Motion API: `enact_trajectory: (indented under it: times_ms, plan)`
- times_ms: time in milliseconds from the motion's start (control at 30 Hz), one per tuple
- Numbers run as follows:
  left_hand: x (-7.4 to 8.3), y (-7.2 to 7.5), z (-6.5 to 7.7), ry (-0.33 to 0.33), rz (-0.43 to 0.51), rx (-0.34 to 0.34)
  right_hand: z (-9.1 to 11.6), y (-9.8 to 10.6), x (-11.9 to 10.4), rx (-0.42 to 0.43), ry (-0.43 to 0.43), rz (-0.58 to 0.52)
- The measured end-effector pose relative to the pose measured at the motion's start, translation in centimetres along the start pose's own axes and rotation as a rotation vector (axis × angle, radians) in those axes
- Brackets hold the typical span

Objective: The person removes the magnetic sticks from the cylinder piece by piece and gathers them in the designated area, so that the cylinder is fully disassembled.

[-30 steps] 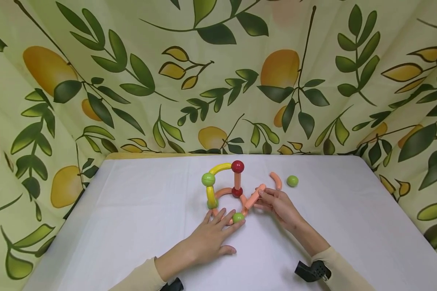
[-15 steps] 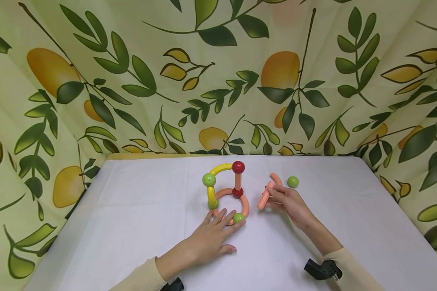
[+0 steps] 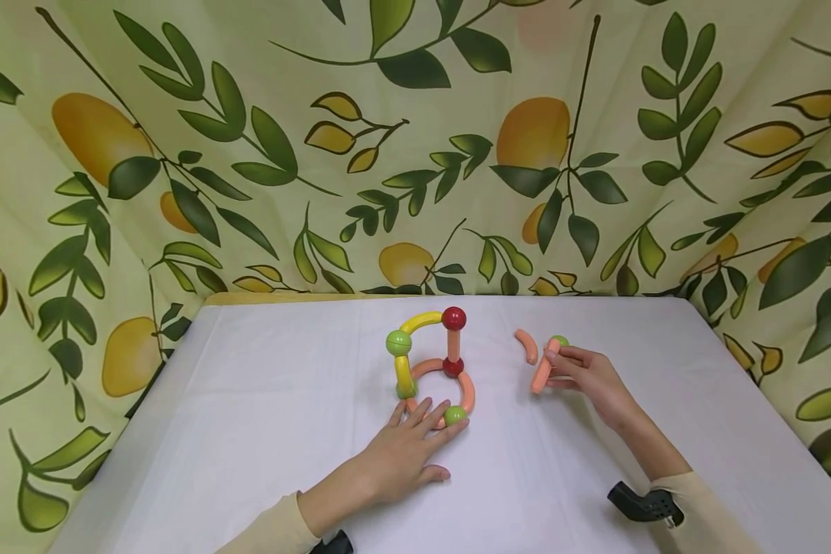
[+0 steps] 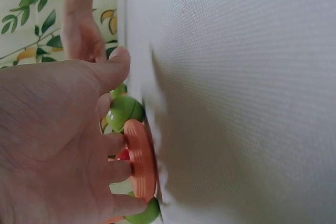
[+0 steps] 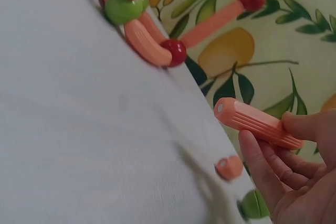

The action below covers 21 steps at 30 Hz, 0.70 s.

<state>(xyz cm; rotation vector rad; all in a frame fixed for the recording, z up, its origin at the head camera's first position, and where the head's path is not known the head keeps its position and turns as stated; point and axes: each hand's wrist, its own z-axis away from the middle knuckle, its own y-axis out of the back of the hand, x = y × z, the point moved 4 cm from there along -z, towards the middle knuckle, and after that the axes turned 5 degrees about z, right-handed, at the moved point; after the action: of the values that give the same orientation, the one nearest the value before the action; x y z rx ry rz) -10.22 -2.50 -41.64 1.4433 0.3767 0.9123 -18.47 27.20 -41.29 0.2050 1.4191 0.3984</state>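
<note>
My right hand (image 3: 599, 381) pinches a straight salmon-coloured magnetic rod (image 3: 545, 367) between thumb and fingers, raised over the table; its grooved side and end disc show in the right wrist view. My left hand (image 3: 402, 458) lies with spread fingers against the near side of a ball-and-rod structure, touching a salmon curved rod (image 4: 140, 158) and a green ball (image 3: 455, 415). The structure has a ring of curved rods on the table. From it rise a straight salmon rod (image 3: 453, 345) between two red balls (image 3: 453, 318) and yellow curved rods (image 3: 403, 375) joined by a green ball (image 3: 398, 343).
A loose curved salmon rod (image 3: 527, 346) lies right of the structure. Beyond the right hand sits a loose green ball (image 5: 255, 204), partly hidden in the head view. A white cloth covers the table (image 3: 263, 415); a leaf-patterned curtain (image 3: 415, 154) hangs behind it.
My right hand has moved away from the structure to the right with the straight rod, past the loose curved rod, and now partly covers the loose green ball. The left hand stays put.
</note>
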Motion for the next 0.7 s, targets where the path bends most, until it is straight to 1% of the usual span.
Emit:
enact_trajectory:
  times_ms: [167,367,533,700]
  plan:
    - [0.1,0.1,0.0,0.009,0.001,-0.007,-0.2,1.7,1.1,0.021,-0.031,0.060]
    - [0.1,0.1,0.0,0.014,-0.001,-0.008,-0.2,3.7,1.9,0.025,-0.051,0.184]
    - [0.1,0.0,0.0,0.016,0.001,-0.004,-0.5,5.1,2.7,0.015,-0.104,0.242]
    - [0.1,0.0,0.0,0.011,0.019,-0.003,-0.7,5.8,3.1,0.002,-0.156,0.302]
